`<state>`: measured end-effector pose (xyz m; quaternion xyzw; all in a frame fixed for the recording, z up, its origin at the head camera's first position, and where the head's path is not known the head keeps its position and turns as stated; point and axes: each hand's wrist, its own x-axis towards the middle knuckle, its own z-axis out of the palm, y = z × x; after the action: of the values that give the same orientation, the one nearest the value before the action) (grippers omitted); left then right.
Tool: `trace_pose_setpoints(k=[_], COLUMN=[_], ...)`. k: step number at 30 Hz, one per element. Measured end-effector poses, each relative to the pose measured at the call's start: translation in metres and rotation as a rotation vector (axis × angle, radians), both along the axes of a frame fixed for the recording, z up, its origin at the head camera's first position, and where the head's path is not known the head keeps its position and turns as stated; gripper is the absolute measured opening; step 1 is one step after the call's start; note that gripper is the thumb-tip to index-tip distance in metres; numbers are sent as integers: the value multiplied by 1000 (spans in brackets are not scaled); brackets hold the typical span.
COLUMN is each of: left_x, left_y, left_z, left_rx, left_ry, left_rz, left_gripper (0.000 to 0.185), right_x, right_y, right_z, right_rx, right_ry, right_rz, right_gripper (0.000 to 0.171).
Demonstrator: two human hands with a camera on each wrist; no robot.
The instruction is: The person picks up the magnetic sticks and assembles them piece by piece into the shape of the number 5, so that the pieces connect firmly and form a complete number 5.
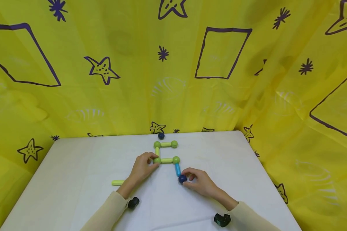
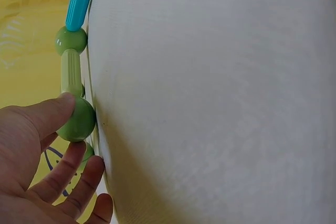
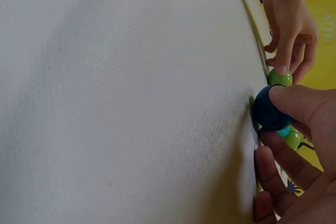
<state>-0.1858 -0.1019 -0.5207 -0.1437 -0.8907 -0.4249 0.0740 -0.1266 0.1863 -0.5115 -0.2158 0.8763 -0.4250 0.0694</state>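
Note:
A flat figure of green balls and pale green rods (image 1: 165, 144) lies on the white table (image 1: 75, 179). My left hand (image 1: 153, 159) pinches its near-left green ball (image 1: 157, 160); in the left wrist view the thumb presses that ball (image 2: 77, 120). From the near-right green ball (image 1: 176, 159) a light blue rod (image 1: 177, 169) runs down to a dark blue ball (image 1: 182, 179). My right hand (image 1: 187, 179) grips this dark blue ball (image 3: 269, 111) between thumb and fingers, at the rod's end.
A second dark blue ball (image 1: 161, 135) sits at the table's far edge. A loose pale green rod (image 1: 117, 182) lies left of my left wrist. Yellow patterned cloth (image 1: 219, 80) hangs behind and to the right.

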Motion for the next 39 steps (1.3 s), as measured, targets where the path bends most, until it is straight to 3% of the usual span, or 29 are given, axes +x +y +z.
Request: trace_pose_setpoints(k=[12, 19, 27, 33, 39], left_x=[1, 2, 1, 0, -3], left_y=[-1, -1, 8, 15, 25], left_z=[3, 16, 40, 48, 55], left_rx=[-22, -76, -155, -249, -411], left_ry=[22, 65, 102, 34, 0], left_rz=[-27, -69, -253, -378, -502], left_gripper=[29, 44, 49, 53, 55], right_x=[4, 6, 9, 11, 11], right_y=[3, 6, 6, 6, 6], right_z=[2, 1, 1, 1, 2], right_rx=[19, 24, 20, 25, 31], right_ry=[1, -8, -7, -11, -19], right_rz=[-10, -12, -1, -4, -1], right_gripper=[32, 32, 31, 31, 32])
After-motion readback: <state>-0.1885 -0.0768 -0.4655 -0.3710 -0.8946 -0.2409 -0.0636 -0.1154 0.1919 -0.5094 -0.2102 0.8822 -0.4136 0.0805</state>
